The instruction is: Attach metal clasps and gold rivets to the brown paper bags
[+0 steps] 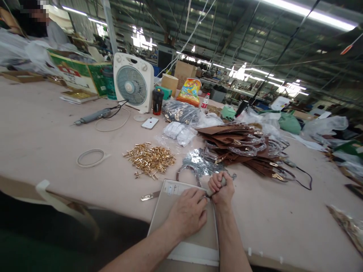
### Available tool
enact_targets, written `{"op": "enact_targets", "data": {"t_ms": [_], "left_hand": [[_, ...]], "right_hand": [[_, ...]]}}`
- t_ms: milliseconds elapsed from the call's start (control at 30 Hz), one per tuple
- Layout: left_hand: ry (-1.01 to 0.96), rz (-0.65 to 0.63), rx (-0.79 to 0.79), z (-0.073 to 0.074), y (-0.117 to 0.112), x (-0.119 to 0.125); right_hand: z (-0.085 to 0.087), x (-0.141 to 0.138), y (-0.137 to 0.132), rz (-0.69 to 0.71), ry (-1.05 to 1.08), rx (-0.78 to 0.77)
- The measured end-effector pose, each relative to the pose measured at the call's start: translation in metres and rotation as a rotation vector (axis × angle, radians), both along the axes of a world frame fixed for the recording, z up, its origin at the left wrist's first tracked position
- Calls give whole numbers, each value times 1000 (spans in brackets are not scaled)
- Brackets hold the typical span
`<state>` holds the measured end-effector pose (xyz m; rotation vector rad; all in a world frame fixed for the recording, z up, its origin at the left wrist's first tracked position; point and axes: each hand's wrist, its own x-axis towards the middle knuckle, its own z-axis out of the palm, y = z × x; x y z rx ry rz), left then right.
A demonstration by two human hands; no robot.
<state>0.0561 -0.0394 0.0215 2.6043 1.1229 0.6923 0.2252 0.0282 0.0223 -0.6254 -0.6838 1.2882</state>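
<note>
On the beige panel (203, 238) lies my left hand (189, 211), grip unclear; beside it my right hand (224, 192) clenches a tool (223, 181).

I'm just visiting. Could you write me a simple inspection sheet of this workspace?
Surface: pale table, crowded toward the far side.
Work things: beige piece, brown loop handle, heaped gold-coloured fittings, grey metal plates.
Clutter: fan, phone, tape roll, brown stack.
Hands: left hand rests on the beige piece; right hand grips a rounded handle.
Cables: pale cable before the fan; dark cable right of the brown stack.
Surroundings: ceiling lights; person at upper left.
</note>
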Motion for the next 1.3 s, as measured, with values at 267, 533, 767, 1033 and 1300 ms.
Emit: {"op": "enact_targets", "data": {"t_ms": [267,533,767,1033,1300], "left_hand": [[-24,1,-15,-2,0,1],[-24,52,10,-13,0,3],[20,56,14,-7,0,0],[22,60,25,-7,0,0],[11,50,-2,-5,1,1]], "right_hand": [[-3,-8,-13,69,-212,103],[-13,-22,-40,-138,-561,288],[4,-10,-58,-311,-251,155],[5,-24,-67,-392,-239,260],[-13,-39,-63,-530,-479,331]]}}
